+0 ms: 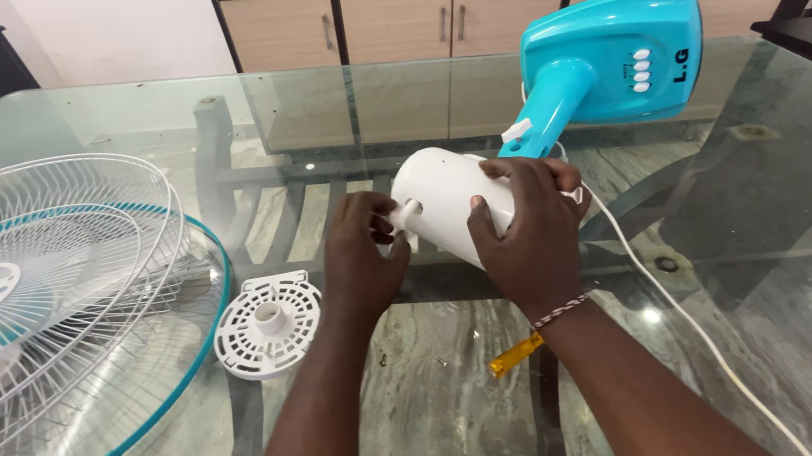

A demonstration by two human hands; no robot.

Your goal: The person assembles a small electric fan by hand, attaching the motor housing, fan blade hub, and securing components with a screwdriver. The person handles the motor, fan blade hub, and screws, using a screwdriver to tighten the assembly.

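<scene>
**Inspector:** State the position of the work.

**Me:** The white motor housing [449, 203] lies tilted on the glass table [787, 218], attached to the turquoise fan stand [610, 61]. My right hand [527, 235] wraps it, fingers curled tight on the shell. My left hand [360, 253] pinches at the short motor shaft [407, 213].

**Inspector:** Step in hand?

**Me:** I judge it to be work at the shaft end, grilles [41, 296] and round white plate [268, 325] lying aside. The next move calls for a steady housing and a firm pinch.
</scene>
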